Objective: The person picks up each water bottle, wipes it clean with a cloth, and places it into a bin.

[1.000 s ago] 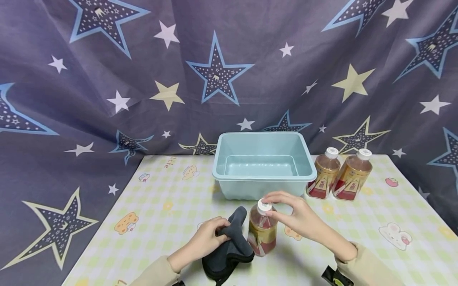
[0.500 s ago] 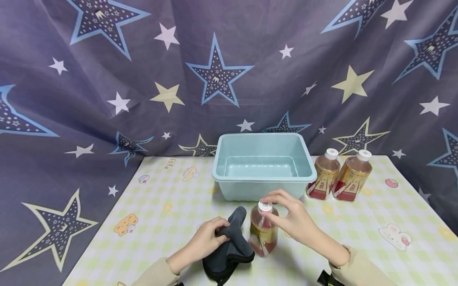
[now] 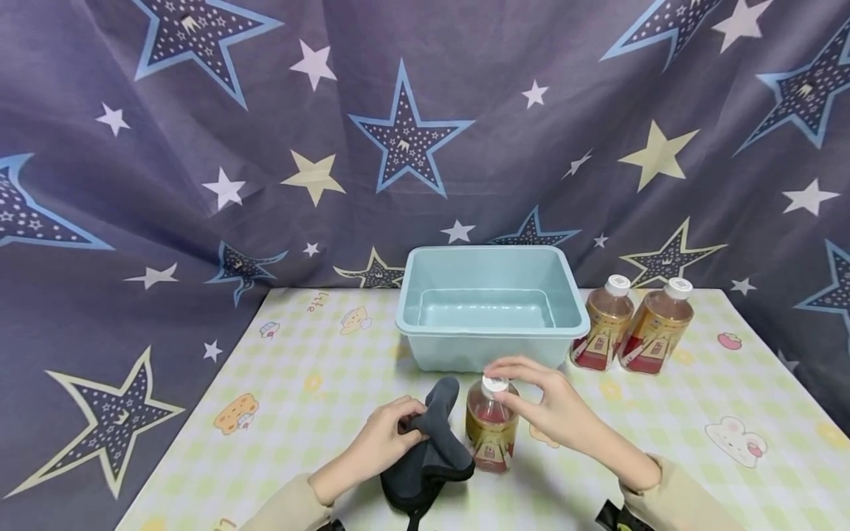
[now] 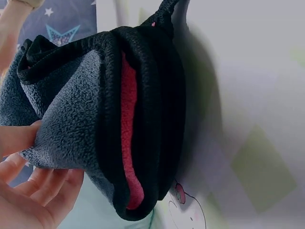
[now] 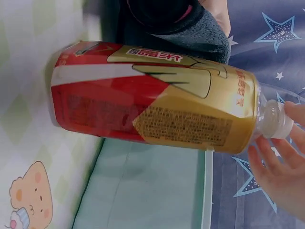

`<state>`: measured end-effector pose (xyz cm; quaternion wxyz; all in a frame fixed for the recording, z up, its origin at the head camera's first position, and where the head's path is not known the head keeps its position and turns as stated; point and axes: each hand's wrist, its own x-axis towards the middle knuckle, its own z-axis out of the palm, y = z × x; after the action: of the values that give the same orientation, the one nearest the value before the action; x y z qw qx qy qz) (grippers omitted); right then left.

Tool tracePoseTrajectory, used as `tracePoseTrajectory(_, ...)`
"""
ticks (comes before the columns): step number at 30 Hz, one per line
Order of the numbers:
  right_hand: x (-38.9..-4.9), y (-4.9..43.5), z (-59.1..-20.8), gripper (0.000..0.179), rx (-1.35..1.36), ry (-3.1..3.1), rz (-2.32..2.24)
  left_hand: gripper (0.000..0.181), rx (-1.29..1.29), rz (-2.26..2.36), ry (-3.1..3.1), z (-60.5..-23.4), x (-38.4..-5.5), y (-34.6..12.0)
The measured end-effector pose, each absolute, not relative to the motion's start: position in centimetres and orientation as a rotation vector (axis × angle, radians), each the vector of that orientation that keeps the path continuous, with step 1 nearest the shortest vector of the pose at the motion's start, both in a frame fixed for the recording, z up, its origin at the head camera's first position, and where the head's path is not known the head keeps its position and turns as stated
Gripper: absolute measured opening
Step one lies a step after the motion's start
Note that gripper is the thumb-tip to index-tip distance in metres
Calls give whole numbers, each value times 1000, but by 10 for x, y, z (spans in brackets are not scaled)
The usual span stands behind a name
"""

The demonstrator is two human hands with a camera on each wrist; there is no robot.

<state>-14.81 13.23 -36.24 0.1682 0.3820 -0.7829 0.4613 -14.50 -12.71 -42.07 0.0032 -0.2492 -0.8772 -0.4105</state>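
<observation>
My right hand (image 3: 544, 405) pinches the white cap of a bottle (image 3: 492, 435), thumb on one side and fingers on the other. The bottle stands upright on the table, its label red and gold in the right wrist view. Just left of it, my left hand (image 3: 384, 441) pinches a dark grey fleecy towel (image 3: 425, 457) with black edging. The towel is bunched up close beside the bottle. In the left wrist view, thumb and fingers grip the towel's grey side (image 4: 71, 114), and a pink inner face (image 4: 127, 124) shows between its black edges.
A light blue plastic basin (image 3: 491, 350) stands behind the bottle, close to the back curtain. To its right are two more bottles (image 3: 603, 328) with white caps, side by side. A checked cloth (image 3: 319, 332) covers the table.
The bottle has turned under my right hand, so its label front now faces me, and it has shifted slightly right. My left hand keeps its hold on the towel.
</observation>
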Motion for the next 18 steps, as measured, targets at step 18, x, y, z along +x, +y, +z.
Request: tracePoseTrajectory(18,-146,132,-365,30,1107,-2208,1353,20,-778,-1330,-2690,-414,-147,-118)
